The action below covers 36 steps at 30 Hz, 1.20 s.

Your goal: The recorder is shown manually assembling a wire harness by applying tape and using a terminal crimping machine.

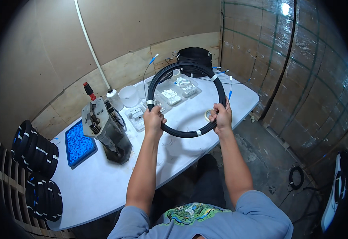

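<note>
- The black cable coil (186, 99) is held up in the air above the white table (102, 183), standing almost upright like a steering wheel with its open face toward the person.
- The left hand (154, 119) is closed around the coil's lower left arc, just below a white tape band; the right hand (222, 117) is closed around the lower right arc. Both grip the ring at about the same height, so neither is nearer.
- The bulk of the ring rises above and between the two grips, and only the bottom arc dips below the hands.
- Thin leads with blue tips (230, 93) stick out from the coil's upper left and right.
- Clear plastic trays (174, 93) of small white parts lie on the table behind the coil, with a second black coil (196, 55) at the far edge.
- A blue tray (79, 144) of blue pieces lies to the left, beside a grey metal tool (106, 131).
- More taped black coils (36, 149) stand stacked on a rack at the far left.
</note>
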{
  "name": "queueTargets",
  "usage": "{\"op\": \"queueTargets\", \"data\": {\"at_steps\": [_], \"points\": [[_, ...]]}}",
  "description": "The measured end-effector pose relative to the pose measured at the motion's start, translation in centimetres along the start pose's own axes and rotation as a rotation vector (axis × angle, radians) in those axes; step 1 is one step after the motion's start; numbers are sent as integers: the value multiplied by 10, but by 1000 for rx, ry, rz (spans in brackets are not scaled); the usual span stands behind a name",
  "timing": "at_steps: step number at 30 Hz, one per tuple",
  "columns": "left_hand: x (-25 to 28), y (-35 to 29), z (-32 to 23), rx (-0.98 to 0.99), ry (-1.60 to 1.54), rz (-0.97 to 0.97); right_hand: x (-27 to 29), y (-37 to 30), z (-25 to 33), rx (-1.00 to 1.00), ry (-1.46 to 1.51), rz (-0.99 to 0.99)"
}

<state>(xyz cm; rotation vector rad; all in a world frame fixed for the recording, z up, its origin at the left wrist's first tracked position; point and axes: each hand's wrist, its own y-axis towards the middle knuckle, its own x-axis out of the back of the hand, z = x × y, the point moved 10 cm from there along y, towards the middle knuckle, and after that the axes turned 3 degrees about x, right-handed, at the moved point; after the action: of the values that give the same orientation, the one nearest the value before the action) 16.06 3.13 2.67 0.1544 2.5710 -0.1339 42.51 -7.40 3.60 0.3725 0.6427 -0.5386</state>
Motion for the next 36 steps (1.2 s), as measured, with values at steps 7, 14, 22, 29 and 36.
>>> {"op": "queueTargets", "data": {"at_steps": [7,14,22,29,36], "points": [[8,22,-9,44,3,147,-17,-45,0,151,-45,-57],[8,23,0,59,-22,204,-10,-49,0,196,-47,-69],[13,-1,-9,-32,122,157,4,8,-16,-71,37,68],[45,8,5,36,347,30,14,28,-39,-246,-103,177],[138,25,54,3,1011,-155,47,19,-109,-409,-545,104]]}}
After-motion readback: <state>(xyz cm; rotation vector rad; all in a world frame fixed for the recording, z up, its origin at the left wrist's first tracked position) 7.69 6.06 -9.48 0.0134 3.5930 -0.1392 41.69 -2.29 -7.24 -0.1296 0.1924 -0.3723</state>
